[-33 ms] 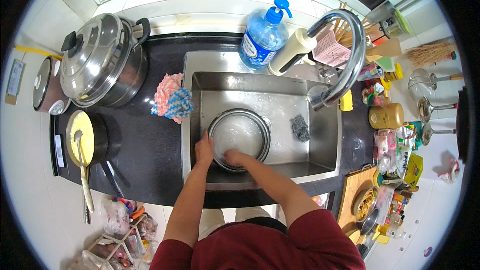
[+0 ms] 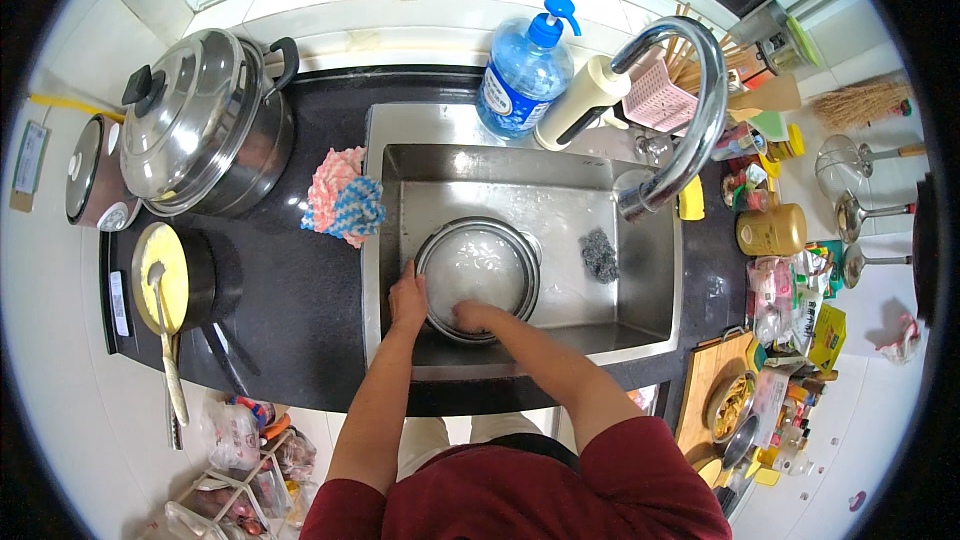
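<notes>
Left hand: left hand [image 2: 407,300] grips metal bowl [image 2: 480,223] at its left rim
Right hand: right hand [image 2: 477,316] reaches inside bowl near the lower rim, fingertips in the cloudy water [image 2: 482,265]; can't tell if the grip is clenched or on anything
Bowl location: left part of sink [image 2: 575,185], on the basin floor
Scourer: grey mesh scourer [image 2: 599,256] in sink, right of bowl, apart from it
Faucet: curved chrome faucet [image 2: 716,105] over sink's right side
Cloths: pink and blue cloths [image 2: 343,202] bunched on dark counter [image 2: 305,335], left of sink
Bottle: blue pump bottle [image 2: 522,80] behind sink
</notes>
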`<state>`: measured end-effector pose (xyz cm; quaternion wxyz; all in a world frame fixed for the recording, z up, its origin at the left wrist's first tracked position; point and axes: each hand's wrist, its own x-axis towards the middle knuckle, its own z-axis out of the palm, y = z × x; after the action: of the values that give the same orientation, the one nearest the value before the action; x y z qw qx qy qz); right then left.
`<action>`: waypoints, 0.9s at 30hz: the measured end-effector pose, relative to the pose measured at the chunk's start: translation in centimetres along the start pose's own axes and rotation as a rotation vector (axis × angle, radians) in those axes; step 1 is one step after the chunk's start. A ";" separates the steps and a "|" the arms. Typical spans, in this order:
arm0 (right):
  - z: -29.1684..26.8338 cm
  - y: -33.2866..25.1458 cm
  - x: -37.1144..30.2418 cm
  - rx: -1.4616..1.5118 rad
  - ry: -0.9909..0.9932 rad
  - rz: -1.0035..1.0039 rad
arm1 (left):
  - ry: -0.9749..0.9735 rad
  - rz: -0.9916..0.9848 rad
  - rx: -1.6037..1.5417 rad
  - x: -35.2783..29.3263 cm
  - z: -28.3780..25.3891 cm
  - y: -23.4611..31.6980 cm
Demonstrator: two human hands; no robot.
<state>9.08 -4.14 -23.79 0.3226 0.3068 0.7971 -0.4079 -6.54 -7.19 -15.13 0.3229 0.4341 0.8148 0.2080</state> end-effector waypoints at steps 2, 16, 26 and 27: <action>-0.8 1.0 -1.8 -0.083 -0.083 0.024 | 0.025 0.033 -0.030 0.2 -0.1 -0.2; -3.8 -0.3 -12.3 -0.186 0.381 0.264 | 0.011 0.147 -0.122 -1.4 -2.2 3.7; -3.2 2.9 -14.5 0.135 0.578 0.314 | 0.018 0.292 -0.058 0.2 -2.2 4.7; -3.5 2.9 -15.2 0.213 0.586 0.335 | 0.007 0.283 -0.055 0.2 -2.3 5.1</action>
<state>19.54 -3.20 -11.86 0.1089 0.5693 0.7474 -0.3248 -5.31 -4.44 -10.38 0.2994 0.5351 0.7405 0.2751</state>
